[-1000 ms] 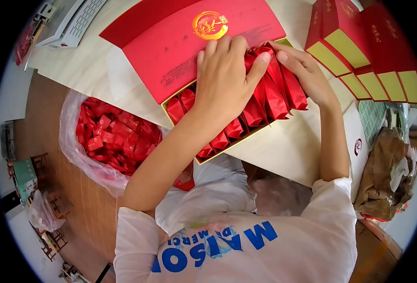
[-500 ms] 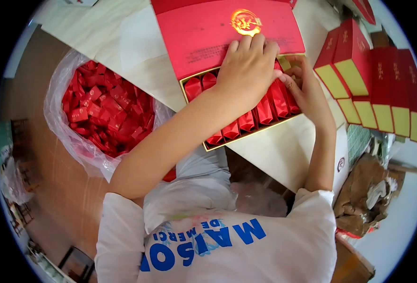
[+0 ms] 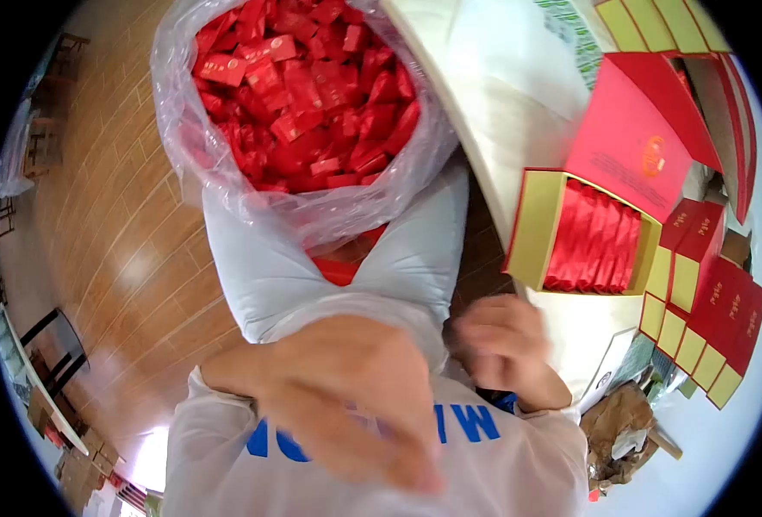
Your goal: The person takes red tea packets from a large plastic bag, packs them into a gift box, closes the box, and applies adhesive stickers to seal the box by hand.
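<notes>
My left hand [image 3: 346, 392] is in front of my white shirt, blurred by motion, its fingers pointing down. Near the table edge, below the gift box, is my right hand [image 3: 503, 345], also smeared, with fingers that look partly bent. Neither hand touches the red gift box [image 3: 531, 228], and I make out nothing held in either. The box's lid [image 3: 626, 142] is folded back, showing a gold emblem. Inside the gold-edged box, red foil packets [image 3: 592, 237] stand in a tight row.
A clear plastic bag [image 3: 183, 129] full of small red packets [image 3: 299, 95] is at my knees. Red-and-yellow boxes [image 3: 699, 302] are stacked right of the open box, with more at the top right. Crumpled brown paper [image 3: 618, 431] lies at the lower right.
Both hands have left the gift box and drawn back toward my body. The view has swung left, so the box appears farther right and the bag nearer the middle.
</notes>
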A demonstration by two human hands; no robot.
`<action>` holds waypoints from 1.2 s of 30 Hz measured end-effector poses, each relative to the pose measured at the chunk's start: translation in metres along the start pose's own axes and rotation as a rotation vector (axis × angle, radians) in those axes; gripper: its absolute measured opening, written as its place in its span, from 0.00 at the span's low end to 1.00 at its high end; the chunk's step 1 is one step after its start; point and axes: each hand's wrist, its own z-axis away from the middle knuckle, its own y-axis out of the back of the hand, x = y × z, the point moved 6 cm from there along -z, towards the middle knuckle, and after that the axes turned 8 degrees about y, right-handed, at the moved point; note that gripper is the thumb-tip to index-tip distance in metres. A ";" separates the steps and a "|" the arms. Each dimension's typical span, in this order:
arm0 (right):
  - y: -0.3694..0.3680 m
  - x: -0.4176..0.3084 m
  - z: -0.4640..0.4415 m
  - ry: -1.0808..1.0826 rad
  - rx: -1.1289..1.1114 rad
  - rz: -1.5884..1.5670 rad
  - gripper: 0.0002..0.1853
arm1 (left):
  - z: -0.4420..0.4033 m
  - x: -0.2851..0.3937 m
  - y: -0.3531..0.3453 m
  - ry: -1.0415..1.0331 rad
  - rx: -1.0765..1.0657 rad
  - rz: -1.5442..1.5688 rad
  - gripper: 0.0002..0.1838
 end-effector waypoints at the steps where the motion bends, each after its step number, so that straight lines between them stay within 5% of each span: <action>1: -0.031 0.005 -0.005 -0.044 -0.045 -0.036 0.18 | 0.005 0.016 0.008 0.005 0.106 0.073 0.05; 4: -0.104 0.043 -0.018 -0.281 -0.107 -0.145 0.13 | 0.015 0.056 0.030 -0.016 0.341 0.216 0.13; 8: -0.151 0.130 -0.028 -0.537 0.032 -0.038 0.11 | 0.012 0.064 0.058 0.036 0.421 0.372 0.03; 13: -0.169 0.254 -0.055 -0.660 0.082 0.312 0.28 | 0.041 0.081 0.097 -0.029 0.650 0.398 0.05; 16: -0.182 0.304 -0.079 -0.682 0.008 0.553 0.39 | 0.051 0.090 0.118 -0.294 0.495 0.338 0.05; 18: -0.191 0.339 -0.082 -0.987 -0.088 0.721 0.48 | 0.065 0.093 0.126 -0.259 0.625 0.329 0.05; 19: -0.197 0.347 -0.090 -0.976 -0.098 0.722 0.48 | 0.067 0.093 0.134 -0.250 0.670 0.326 0.05; 22: -0.208 0.371 -0.097 -1.105 -0.199 0.811 0.52 | 0.069 0.086 0.157 -0.418 0.450 0.251 0.05; 28: -0.183 0.386 -0.091 -1.124 -0.259 0.721 0.49 | 0.090 0.017 0.203 -0.043 0.751 0.083 0.05; 29: -0.175 0.383 -0.087 -0.953 -0.196 0.591 0.45 | 0.101 -0.003 0.211 0.072 0.799 -0.049 0.01; 31: -0.165 0.358 -0.079 -0.787 -0.146 0.463 0.41 | 0.118 -0.043 0.225 0.367 0.884 -0.087 0.09; 33: -0.173 0.302 -0.085 -0.968 0.204 -0.398 0.34 | 0.125 -0.080 0.234 0.544 0.916 0.006 0.13; 35: -0.184 0.252 -0.089 -1.086 0.222 -0.601 0.31 | 0.135 -0.122 0.238 0.731 0.925 -0.007 0.26; 36: -0.190 0.243 -0.085 -0.976 0.213 -0.624 0.30 | 0.135 -0.135 0.240 0.731 0.915 -0.013 0.26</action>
